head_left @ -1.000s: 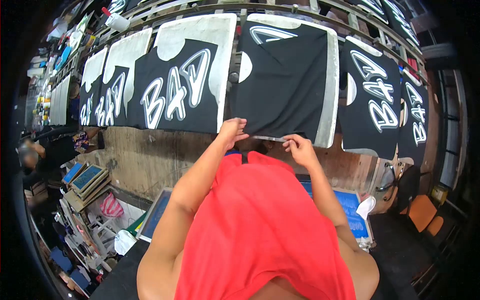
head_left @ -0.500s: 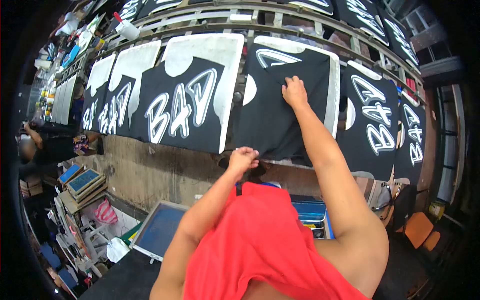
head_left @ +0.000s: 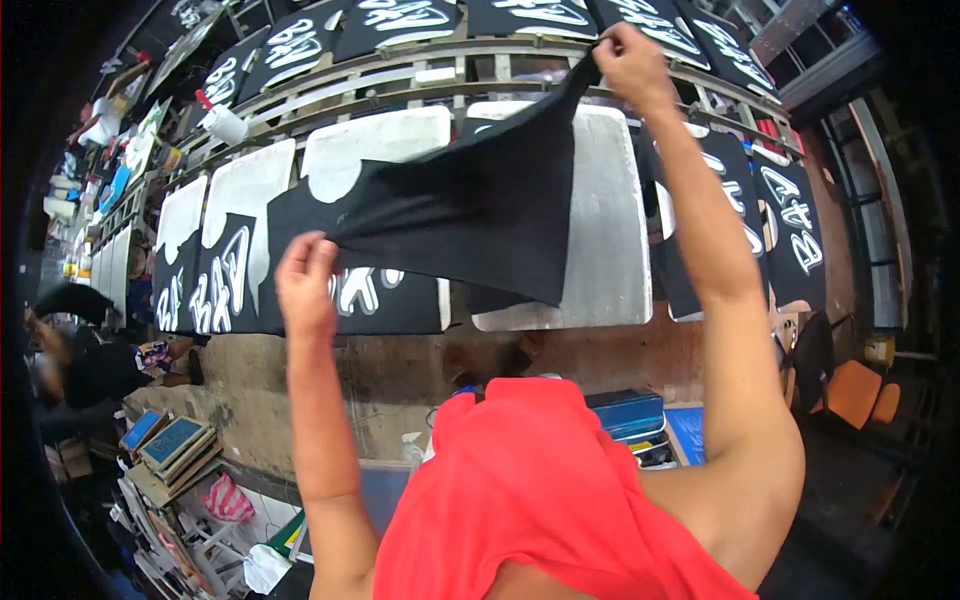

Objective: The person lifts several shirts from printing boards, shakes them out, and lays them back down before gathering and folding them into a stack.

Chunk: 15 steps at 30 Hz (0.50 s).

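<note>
A black fabric shirt panel [head_left: 480, 210] hangs in the air, stretched slantwise between my two hands. My left hand [head_left: 308, 278] is closed on its lower left edge. Higher up, at the far right, my right hand [head_left: 634, 68] pinches the opposite corner. The panel's blank side faces me. Behind it lies a white-grey printing board [head_left: 612, 235], mostly uncovered on its right half. The panel partly covers a neighbouring black piece with white "BAD" lettering [head_left: 358, 292], which lies on the board to the left.
More lettered black pieces lie on boards at the left [head_left: 222, 275] and right [head_left: 793, 235]. Metal rails [head_left: 400, 80] run behind, with a white container [head_left: 225, 125] on them. Another person [head_left: 95, 355] is at the far left. Framed screens [head_left: 172, 443] are stacked below.
The black panel has come up off its board and swung left, its folded-over lettering no longer showing. My left hand moved left; my right hand moved up and away.
</note>
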{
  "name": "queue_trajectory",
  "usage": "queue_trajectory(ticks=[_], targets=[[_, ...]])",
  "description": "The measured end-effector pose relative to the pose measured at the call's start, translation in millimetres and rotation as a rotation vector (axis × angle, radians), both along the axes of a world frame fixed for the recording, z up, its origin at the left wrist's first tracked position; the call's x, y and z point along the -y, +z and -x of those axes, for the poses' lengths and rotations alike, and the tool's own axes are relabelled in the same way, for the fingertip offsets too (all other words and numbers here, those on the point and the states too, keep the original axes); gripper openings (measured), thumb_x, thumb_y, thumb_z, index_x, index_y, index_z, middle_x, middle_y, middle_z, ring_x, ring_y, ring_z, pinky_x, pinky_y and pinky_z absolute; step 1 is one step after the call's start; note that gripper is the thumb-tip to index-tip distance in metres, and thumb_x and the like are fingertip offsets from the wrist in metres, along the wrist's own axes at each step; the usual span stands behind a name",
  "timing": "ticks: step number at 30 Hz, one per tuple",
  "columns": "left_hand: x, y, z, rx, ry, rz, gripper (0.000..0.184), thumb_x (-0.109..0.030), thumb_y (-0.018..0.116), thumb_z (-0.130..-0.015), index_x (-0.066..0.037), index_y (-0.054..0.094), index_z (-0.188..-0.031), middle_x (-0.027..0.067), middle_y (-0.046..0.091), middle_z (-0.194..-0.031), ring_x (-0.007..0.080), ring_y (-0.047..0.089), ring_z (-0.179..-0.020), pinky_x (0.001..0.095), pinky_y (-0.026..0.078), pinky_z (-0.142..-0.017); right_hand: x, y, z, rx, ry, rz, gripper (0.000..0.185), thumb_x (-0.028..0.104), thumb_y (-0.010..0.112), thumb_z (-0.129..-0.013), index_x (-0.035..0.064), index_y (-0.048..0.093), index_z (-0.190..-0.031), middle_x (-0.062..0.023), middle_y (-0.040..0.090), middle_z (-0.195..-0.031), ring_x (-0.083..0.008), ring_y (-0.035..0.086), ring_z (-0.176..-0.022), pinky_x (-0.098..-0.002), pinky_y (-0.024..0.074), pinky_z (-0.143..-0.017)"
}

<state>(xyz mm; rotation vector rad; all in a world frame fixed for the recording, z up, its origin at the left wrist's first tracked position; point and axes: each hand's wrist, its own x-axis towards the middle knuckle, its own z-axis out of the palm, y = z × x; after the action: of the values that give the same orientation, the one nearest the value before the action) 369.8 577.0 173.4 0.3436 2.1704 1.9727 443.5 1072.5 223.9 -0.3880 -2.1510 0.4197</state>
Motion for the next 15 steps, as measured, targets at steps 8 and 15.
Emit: queue_trajectory(ticks=[8,15], targets=[[84,214,79,-0.862,0.190,0.186,0.022,-0.016,0.065,-0.096,-0.001,0.065,-0.111,0.0026,0.066,-0.099,0.0083,0.058,-0.087,0.0218,0.048,-0.077,42,199,-111,-0.309,-0.318,-0.211,0.025,0.027,0.064,-0.092,0.0135,0.072,-0.112,-0.0116,0.073,-0.101,-0.0215,0.069,-0.093,-0.0329,0.0530,-0.082],[132,352,179,-1.725,0.605,1.200,0.045,-0.036,0.046,-0.104,-0.004,0.054,-0.134,0.0175,0.068,-0.114,0.0333,0.066,-0.105,0.0415,0.053,-0.088,79,325,-157,-0.569,0.338,-0.124,0.032,0.017,0.064,-0.079,-0.0048,0.064,-0.103,-0.0132,0.066,-0.085,-0.0122,0.050,-0.063,-0.0250,0.0429,-0.058]])
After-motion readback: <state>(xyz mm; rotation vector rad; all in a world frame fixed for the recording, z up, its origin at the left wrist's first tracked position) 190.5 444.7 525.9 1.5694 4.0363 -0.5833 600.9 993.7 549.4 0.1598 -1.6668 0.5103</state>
